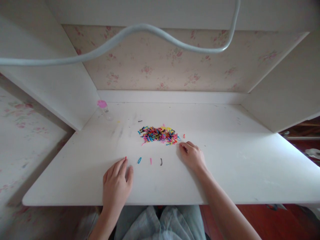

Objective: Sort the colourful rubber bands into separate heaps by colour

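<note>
Red band [125, 157]: on white table [237, 160]; presumably light, elastic; best pinched at one end.
Left hand [117, 181]: fingertip at band, thumb apart.
Right hand [192, 156]: beside multicoloured pile [160, 134]; grip indiscernible.

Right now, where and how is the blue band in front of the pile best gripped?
Probably pinch the blue band across its long sides, near the middle, from above and the left: it lies flat, a narrow slanted loop, with the pink band apart on its right and the left hand at left.
</note>
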Action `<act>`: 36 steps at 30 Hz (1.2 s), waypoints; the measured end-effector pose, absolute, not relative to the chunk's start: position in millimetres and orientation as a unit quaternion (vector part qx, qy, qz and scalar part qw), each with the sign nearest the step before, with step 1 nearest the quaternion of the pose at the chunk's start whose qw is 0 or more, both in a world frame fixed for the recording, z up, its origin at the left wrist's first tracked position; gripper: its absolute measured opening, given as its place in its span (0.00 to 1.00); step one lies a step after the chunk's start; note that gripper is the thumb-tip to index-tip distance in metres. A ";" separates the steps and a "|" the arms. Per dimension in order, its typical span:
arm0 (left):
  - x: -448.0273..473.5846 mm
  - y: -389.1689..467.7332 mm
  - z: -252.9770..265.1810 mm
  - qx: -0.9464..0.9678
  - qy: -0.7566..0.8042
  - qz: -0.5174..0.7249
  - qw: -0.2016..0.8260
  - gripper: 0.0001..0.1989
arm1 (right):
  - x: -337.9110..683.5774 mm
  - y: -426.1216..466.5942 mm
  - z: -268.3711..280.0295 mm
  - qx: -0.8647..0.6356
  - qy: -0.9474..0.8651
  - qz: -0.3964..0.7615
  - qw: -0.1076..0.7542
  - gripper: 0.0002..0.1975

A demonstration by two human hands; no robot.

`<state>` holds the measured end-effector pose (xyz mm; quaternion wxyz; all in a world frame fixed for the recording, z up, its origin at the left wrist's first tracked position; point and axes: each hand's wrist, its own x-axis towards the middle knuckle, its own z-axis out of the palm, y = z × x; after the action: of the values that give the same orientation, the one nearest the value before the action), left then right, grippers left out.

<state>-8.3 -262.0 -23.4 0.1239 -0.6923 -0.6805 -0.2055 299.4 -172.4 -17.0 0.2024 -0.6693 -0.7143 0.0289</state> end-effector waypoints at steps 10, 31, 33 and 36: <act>-8.7 -262.2 -18.8 -0.701 -0.652 -0.269 0.106 0.12 | 301.0 -168.2 -19.5 -0.672 -0.702 0.049 0.231 0.13; -8.8 -270.4 -23.8 -0.720 -0.644 -0.244 0.089 0.09 | 302.0 -166.4 -19.8 -0.662 -0.716 0.052 0.215 0.14; -8.9 -270.2 -24.8 -0.720 -0.645 -0.239 0.090 0.08 | 302.9 -166.1 -20.8 -0.662 -0.717 0.051 0.213 0.14; -9.1 -269.9 -25.8 -0.720 -0.647 -0.235 0.087 0.09 | 301.2 -168.0 -20.4 -0.657 -0.718 0.039 0.225 0.14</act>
<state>-9.1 -269.9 -25.8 0.0873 -0.7203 -0.6467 -0.2354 301.2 -168.0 -20.4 0.2252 -0.6570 -0.7184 0.0387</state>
